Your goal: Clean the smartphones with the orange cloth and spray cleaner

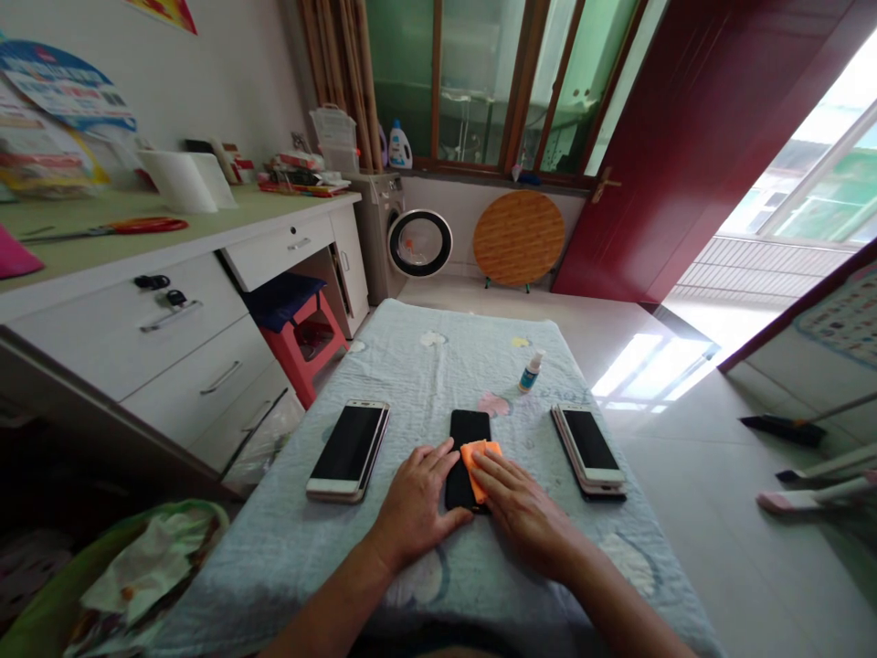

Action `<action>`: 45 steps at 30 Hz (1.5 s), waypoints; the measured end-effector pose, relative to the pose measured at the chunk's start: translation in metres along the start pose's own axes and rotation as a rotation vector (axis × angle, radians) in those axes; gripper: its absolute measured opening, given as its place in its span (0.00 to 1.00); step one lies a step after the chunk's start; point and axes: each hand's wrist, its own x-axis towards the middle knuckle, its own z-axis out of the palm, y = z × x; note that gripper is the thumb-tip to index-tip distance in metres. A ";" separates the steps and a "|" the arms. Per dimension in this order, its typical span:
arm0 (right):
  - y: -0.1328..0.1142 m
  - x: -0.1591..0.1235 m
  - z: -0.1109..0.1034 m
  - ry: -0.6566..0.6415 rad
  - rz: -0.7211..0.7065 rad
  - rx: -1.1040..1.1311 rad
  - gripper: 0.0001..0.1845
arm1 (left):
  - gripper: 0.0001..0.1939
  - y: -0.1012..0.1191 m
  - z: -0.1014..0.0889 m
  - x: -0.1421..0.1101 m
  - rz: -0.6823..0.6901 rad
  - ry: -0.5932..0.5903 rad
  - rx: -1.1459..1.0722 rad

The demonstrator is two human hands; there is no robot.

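A black smartphone (470,425) lies face up in the middle of the cloth-covered table. My left hand (419,493) steadies it, fingertips along its left edge and thumb by its lower end. Under the fingers of my right hand (524,503), a folded orange cloth (472,452) is pressed flat on the screen. To the left, a white-framed phone (348,448) rests on what looks like another phone. More stacked phones, a white one (593,448) on top, lie to the right. Behind them a small spray bottle (530,373) stands upright.
The table carries a pale blue patterned cloth (404,356). On the left are a white drawer desk (178,343), a red stool (305,334) and a green-rimmed bin (206,512). A washing machine (376,228) with its door ajar and a round wooden tabletop (519,236) stand beyond.
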 end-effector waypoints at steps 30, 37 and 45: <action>-0.018 0.053 0.006 0.251 -0.107 0.183 0.17 | 0.49 -0.017 0.014 -0.004 0.098 0.138 -0.082; -0.027 0.026 0.009 0.170 -0.130 0.219 0.14 | 0.49 -0.017 0.014 -0.003 0.051 0.111 -0.084; -0.020 -0.003 0.003 0.118 -0.090 0.198 0.16 | 0.41 -0.011 0.006 -0.002 0.031 0.055 -0.049</action>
